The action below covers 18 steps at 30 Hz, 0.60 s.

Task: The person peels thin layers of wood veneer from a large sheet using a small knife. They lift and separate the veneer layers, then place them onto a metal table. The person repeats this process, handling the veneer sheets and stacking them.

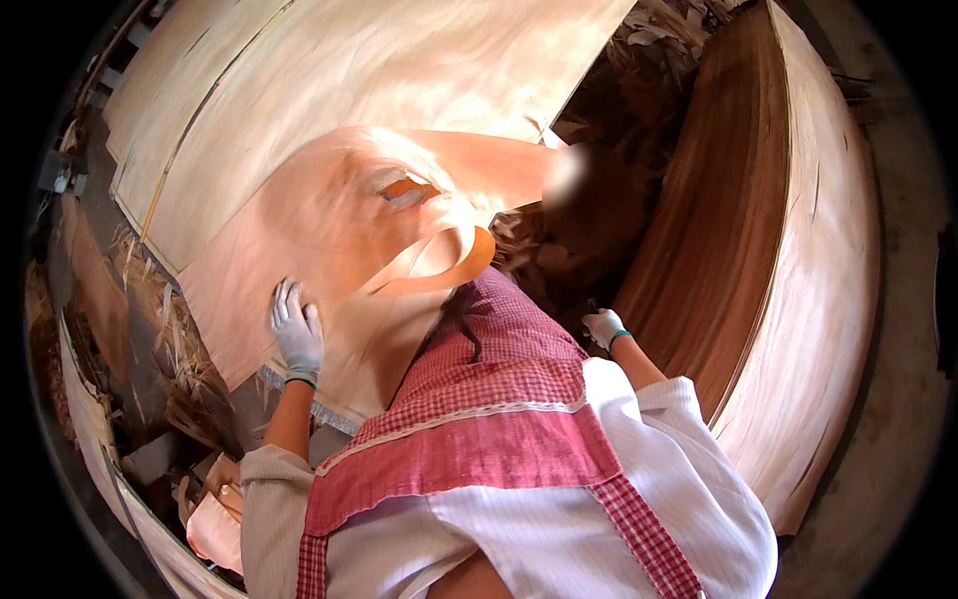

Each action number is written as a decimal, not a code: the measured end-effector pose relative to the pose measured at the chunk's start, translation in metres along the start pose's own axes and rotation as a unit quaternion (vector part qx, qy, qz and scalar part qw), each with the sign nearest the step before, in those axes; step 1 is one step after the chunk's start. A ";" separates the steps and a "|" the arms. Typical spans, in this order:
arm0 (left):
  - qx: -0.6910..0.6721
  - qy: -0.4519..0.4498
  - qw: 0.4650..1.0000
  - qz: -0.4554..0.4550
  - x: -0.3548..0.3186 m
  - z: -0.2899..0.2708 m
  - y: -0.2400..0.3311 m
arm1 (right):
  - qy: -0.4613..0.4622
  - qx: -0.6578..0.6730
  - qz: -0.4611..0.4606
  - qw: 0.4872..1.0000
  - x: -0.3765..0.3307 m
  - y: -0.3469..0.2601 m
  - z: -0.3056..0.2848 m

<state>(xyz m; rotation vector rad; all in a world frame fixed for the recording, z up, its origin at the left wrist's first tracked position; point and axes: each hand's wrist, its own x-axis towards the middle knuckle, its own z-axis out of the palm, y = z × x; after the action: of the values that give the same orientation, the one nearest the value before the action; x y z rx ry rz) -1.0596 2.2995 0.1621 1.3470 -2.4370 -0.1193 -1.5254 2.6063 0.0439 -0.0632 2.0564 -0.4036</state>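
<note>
My left hand [296, 329], in a pale glove with a green cuff, lies flat with fingers stretched on a thin orange-tan wood veneer sheet [249, 250]. The sheet has a ragged hole near its middle, and a strip [469, 262] of it curls up in front of my apron. My right hand [604, 327], gloved the same way, is closed at the right of my apron, beside a tall stack of veneer sheets [714, 190]. A small dark thing shows at its fingertips, too small to name. Under the orange sheet lie larger pale veneer sheets [329, 70].
The stack's pale outer sheet [818, 270] bows along the right. Torn veneer scraps [639, 90] fill the dark gap between the stack and the pale sheets. More splintered strips [185, 369] lie at the left. A blurred patch hides part of the gap.
</note>
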 end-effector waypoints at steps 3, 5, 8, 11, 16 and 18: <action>-0.017 0.002 1.000 0.005 0.005 0.004 0.001 | -0.017 -0.151 -0.148 0.977 0.060 0.040 -0.009; 0.002 0.002 1.000 -0.008 -0.008 0.002 -0.005 | -0.037 0.020 -0.018 0.999 -0.004 -0.028 0.000; 0.005 0.000 1.000 -0.005 -0.004 0.003 -0.002 | -0.033 0.084 -0.067 0.994 -0.011 -0.027 -0.006; 0.015 -0.003 1.000 -0.004 0.000 0.004 0.001 | -0.043 -0.131 -0.176 0.975 0.012 0.004 -0.014; 0.035 -0.028 0.999 -0.026 0.001 0.013 -0.003 | -0.081 -0.321 -0.321 0.887 0.097 0.081 -0.045; 0.056 -0.029 0.997 -0.039 -0.005 0.017 -0.004 | -0.093 -0.172 -0.205 0.959 0.097 0.073 -0.058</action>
<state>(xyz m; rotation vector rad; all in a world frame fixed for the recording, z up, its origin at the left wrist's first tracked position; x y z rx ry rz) -1.0597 2.2998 0.1442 1.5085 -2.4722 -0.0436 -1.6150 2.6699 -0.0338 -0.7208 1.9005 -0.2724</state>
